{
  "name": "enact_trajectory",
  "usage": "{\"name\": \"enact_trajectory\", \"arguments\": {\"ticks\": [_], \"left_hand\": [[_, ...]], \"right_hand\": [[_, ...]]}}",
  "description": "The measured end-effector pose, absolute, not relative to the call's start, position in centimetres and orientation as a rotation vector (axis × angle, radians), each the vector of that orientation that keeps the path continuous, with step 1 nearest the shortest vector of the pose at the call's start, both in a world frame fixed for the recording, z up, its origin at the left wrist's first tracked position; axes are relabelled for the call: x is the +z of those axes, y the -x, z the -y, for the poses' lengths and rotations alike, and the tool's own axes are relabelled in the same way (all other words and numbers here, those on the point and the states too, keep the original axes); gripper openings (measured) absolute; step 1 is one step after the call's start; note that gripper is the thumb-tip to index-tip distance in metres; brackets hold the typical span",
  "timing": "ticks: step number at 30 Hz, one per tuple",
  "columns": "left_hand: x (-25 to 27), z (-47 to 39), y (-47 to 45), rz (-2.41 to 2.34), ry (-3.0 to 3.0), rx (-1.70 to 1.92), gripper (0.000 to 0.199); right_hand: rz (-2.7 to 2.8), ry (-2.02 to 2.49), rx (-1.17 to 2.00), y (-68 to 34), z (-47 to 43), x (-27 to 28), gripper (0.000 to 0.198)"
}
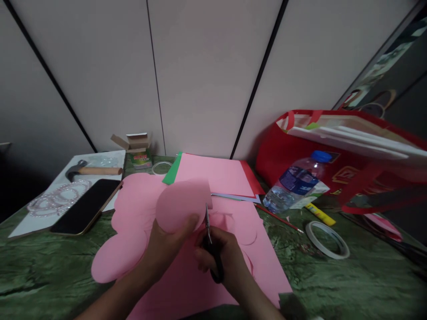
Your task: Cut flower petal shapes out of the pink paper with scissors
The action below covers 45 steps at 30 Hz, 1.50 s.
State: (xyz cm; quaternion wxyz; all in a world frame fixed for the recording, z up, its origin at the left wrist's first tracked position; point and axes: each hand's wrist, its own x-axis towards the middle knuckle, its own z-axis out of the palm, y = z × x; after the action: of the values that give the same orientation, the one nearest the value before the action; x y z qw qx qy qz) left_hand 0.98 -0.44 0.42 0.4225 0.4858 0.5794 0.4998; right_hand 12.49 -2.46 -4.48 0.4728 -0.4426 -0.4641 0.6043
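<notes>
My left hand (170, 242) grips a pink paper piece (182, 202) with a rounded left end, thumb on its face. Black-handled scissors (213, 255) are in my right hand (227, 253), fingers closed around the handles. Their blades point up and meet the paper's right edge. Below both hands lies a large pink paper sheet (187, 284). Rounded pink cutouts (120, 255) lie to the left of my left hand, some overlapping. Curved cut lines and scraps show on the sheet to the right of the scissors.
Behind are stacked coloured sheets (213, 173). A phone (88, 206), beads (60, 198), a hammer (100, 170) and a small box (140, 155) are at left. At right are a water bottle (292, 184), a red bag (276, 142), a tape roll (312, 235), a glue stick (320, 214) and a pencil (280, 218).
</notes>
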Motion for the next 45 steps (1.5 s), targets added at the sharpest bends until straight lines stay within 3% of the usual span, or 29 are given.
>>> {"name": "enact_trajectory", "arguments": {"ticks": [8,45], "left_hand": [[0.5,0.2,-0.6,-1.382,-1.270,1.131,0.019],[-0.3,-0.3,0.3,-1.360,-1.347,1.131,0.023]], "right_hand": [[1.178,1.058,1.307,-13.0,2.3,-4.3,0.025],[1.099,1.069,1.380,-12.8,2.1,-4.3,0.016]]}}
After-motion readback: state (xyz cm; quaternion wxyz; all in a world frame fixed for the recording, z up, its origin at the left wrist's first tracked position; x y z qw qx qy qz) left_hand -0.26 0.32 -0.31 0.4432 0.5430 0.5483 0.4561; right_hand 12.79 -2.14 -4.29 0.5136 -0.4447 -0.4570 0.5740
